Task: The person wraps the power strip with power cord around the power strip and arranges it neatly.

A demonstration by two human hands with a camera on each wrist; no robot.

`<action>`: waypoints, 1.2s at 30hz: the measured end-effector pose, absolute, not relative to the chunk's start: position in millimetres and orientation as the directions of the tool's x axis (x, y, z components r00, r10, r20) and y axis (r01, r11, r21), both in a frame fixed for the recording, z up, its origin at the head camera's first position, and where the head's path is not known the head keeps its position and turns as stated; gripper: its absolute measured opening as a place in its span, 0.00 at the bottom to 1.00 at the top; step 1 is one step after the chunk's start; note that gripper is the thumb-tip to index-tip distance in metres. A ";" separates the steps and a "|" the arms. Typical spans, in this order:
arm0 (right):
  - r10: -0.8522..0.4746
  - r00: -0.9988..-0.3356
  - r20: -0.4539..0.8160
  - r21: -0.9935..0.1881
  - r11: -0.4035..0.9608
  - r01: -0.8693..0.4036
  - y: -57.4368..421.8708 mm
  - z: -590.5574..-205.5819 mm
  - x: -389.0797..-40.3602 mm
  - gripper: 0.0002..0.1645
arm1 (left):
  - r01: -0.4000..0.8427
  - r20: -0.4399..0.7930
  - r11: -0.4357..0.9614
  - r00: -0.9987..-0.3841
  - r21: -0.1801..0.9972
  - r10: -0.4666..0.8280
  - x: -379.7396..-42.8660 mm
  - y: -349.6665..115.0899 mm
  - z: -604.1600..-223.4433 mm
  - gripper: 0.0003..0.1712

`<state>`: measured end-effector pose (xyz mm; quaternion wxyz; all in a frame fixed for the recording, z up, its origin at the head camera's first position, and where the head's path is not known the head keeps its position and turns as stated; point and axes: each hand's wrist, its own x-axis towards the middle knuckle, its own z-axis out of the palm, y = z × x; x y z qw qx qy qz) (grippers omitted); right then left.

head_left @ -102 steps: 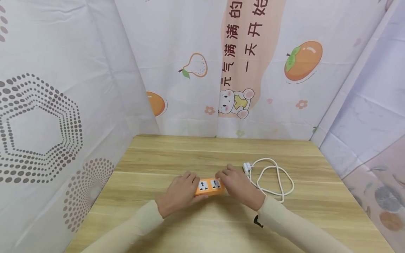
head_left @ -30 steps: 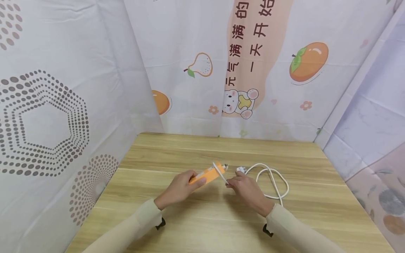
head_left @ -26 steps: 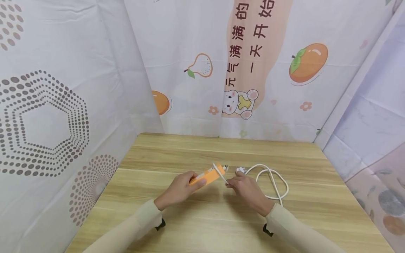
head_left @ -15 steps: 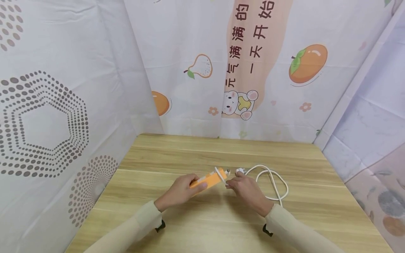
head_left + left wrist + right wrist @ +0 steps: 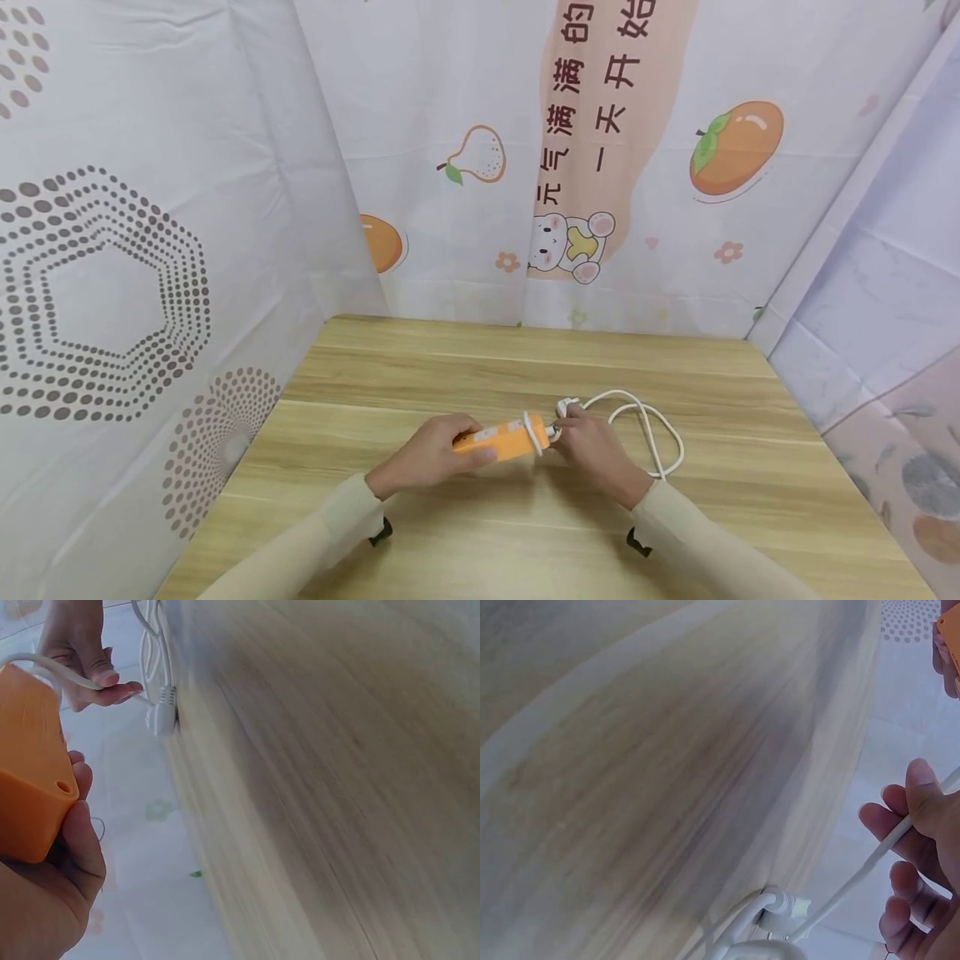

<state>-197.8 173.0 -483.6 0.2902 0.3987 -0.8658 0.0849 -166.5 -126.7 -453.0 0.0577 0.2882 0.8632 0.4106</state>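
Note:
My left hand (image 5: 427, 454) grips the left part of an orange power strip (image 5: 512, 442), thumb along the near side and sockets facing up. A white cord (image 5: 535, 433) passes round the strip's right end, where it comes out of the housing. Just off that end, my right hand (image 5: 596, 454) pinches the cord between thumb and index finger; the right wrist view shows the cord (image 5: 859, 879) running past its other, loosely bent fingers. In the left wrist view the strip's orange underside (image 5: 30, 765) is close up. The white plug (image 5: 567, 406) lies just beyond my right hand.
Loose loops of cord (image 5: 660, 433) lie on the wooden table (image 5: 480, 533) to the right of my right hand. Printed cloth curtains (image 5: 435, 275) stand along the table's back and sides.
Earlier both hands held the strip's ends; since then my right hand took the cord and it went round the right end. In the last second that end swung down and right, toward my right hand.

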 end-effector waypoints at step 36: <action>-0.750 -0.512 0.418 0.014 0.569 -0.822 164.8 -469.5 -196.1 0.17 | 0.660 0.166 0.512 -0.687 0.549 0.708 -165.9 -123.6 -453.0 0.26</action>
